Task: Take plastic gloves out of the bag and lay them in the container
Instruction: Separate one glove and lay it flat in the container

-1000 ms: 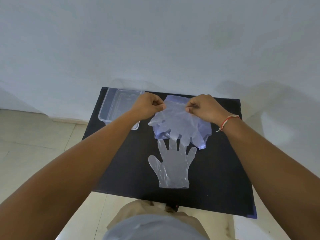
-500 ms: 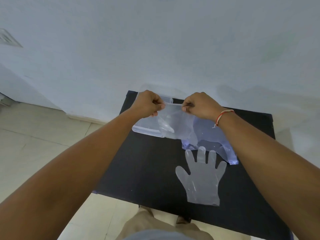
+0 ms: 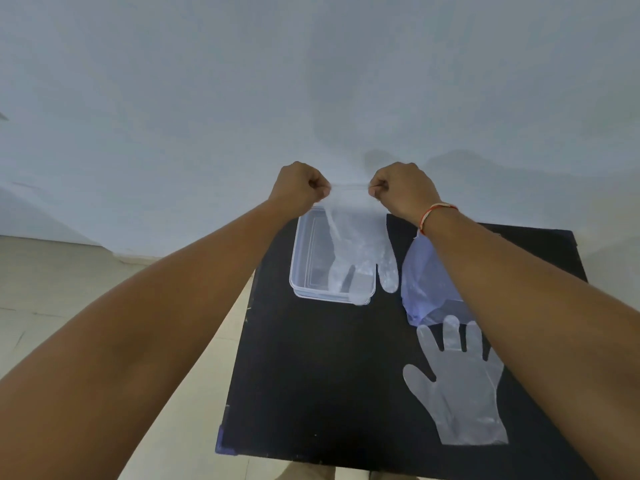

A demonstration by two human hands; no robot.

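Head view shows two clear plastic gloves, one clear container (image 3: 298,261), and one bluish bag (image 3: 420,285) on a black table (image 3: 311,375). The held glove (image 3: 360,244) hangs cuff up, fingers down, its tips seemingly reaching into the container, pinched by the raised left hand (image 3: 300,189) and right hand (image 3: 401,190). The other glove (image 3: 460,393) lies flat, fingers toward the bag.

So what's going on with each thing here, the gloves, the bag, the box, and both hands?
Left hand: closed, pinching one corner of the held glove's cuff.
Right hand: closed, pinching the other corner.
Held glove: hanging, fingers down, over the container.
Container: open, no lid, on the table.
Bag: lying flat, partly under the right arm.
Second glove: flat on the black table, untouched.
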